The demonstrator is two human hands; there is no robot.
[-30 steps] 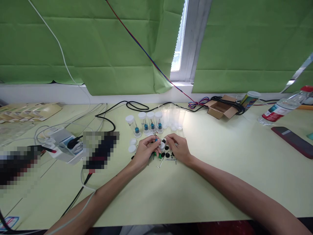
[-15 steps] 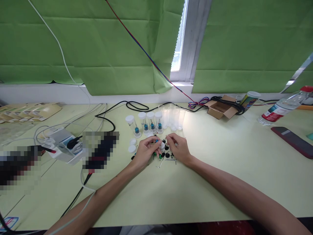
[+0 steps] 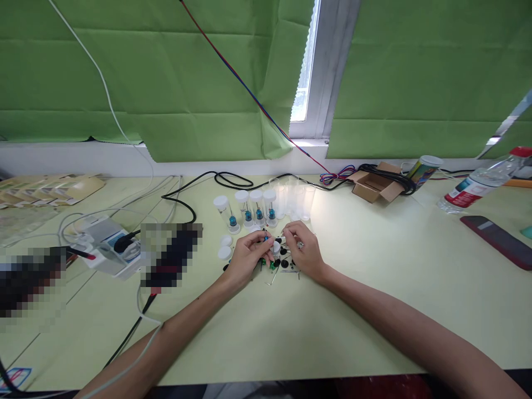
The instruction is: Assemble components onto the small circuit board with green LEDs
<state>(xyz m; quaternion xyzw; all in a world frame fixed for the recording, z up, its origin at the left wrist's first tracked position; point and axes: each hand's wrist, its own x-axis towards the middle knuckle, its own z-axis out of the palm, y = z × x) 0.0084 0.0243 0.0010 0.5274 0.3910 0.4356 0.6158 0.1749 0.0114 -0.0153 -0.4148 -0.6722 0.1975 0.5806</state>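
Between the thumb and fingers of my left hand [image 3: 245,257] is a small blue part with a thin metal rod [image 3: 266,237] standing up from it. My right hand [image 3: 306,252] is closed in a pinch close by; whatever its fingertips hold is too small to make out. Around and below both hands lie black discs [image 3: 285,264], small green pieces [image 3: 272,265], a bent metal rod [image 3: 272,278] and white caps [image 3: 225,252]. Just behind stand several clear tubes with white lids [image 3: 269,195], each with a blue-and-black piece inside. Uncapped clear tubes [image 3: 307,203] stand to their right.
A white power strip [image 3: 110,246] with cables and blurred dark devices [image 3: 170,257] occupies the left side. An open cardboard box [image 3: 369,185] and a can [image 3: 426,169] are at the back right. Farther right are a plastic bottle [image 3: 469,191] and a dark red-edged object [image 3: 496,241].
My right hand has shifted slightly and its fingers have curled, with a small metallic bit now showing near its back. My left hand stays nearly still with the blue part.
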